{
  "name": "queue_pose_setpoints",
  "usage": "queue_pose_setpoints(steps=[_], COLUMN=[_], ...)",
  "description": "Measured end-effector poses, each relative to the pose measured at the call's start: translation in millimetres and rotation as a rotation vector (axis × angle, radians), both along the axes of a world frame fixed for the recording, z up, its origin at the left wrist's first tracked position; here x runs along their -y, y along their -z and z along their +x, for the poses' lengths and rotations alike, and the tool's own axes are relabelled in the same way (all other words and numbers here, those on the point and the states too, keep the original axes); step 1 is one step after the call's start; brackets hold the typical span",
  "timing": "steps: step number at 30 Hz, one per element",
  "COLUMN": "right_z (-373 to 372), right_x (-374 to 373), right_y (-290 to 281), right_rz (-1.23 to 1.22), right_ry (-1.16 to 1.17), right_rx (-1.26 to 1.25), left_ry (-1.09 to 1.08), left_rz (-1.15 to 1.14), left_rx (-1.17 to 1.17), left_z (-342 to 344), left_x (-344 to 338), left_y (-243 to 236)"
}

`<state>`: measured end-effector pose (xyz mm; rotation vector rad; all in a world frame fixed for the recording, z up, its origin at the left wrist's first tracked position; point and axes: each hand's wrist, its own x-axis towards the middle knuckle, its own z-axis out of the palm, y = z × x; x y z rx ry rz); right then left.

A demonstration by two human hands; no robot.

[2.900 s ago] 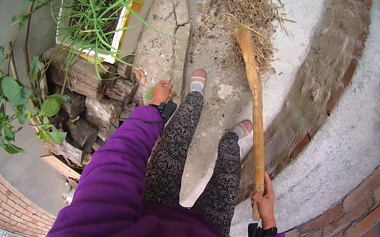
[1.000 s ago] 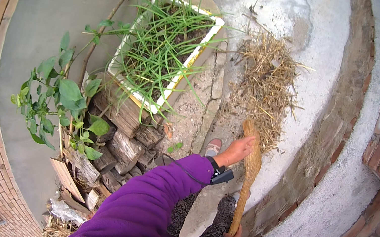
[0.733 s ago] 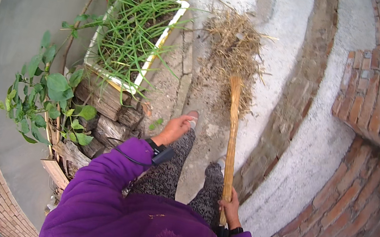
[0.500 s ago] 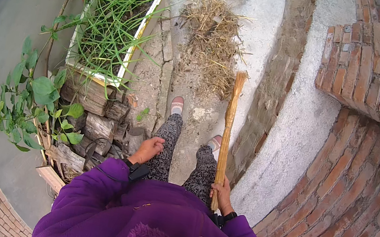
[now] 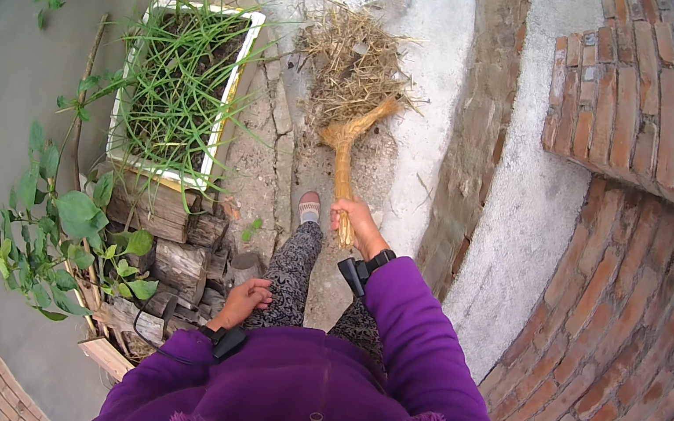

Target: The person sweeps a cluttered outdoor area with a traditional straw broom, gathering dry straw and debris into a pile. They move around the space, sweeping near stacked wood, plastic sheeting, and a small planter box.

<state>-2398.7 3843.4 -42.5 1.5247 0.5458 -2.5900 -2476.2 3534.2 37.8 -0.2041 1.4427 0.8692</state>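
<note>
My right hand (image 5: 358,225) grips the lower end of a short straw broom (image 5: 344,174) in front of my body. The broom's bristles bend and fan out against the near edge of a pile of dry straw (image 5: 354,57) on the ground. My left hand (image 5: 243,302) hangs by my left thigh, holding nothing, with loosely bent fingers a little apart.
To the left, a white planter box (image 5: 247,53) of thin green shoots stands above stacked logs (image 5: 177,269). A leafy plant (image 5: 78,212) leans beside them. On the right are a low ledge (image 5: 479,118) and a brick wall (image 5: 598,299).
My right hand has moved forward and inward from my right side, bringing the broom to the straw pile, where its bristles now splay. My left hand has dropped slightly and its fingers have loosened.
</note>
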Motion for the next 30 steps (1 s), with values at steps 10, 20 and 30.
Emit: queue_pose_setpoints(steps=[10, 20, 30], right_z=[47, 176, 75], right_x=[-11, 115, 69], right_y=[-33, -86, -28], right_rz=[0.502, 0.274, 0.134], right_ry=[-0.228, 0.084, 0.028], right_rx=[0.238, 0.581, 0.22], left_ry=[-0.023, 0.048, 0.098], left_rz=[-0.042, -0.032, -0.077], left_rx=[0.02, 0.048, 0.07], left_z=[-29, -32, -47], left_x=[16, 1, 16], left_y=[3, 7, 15])
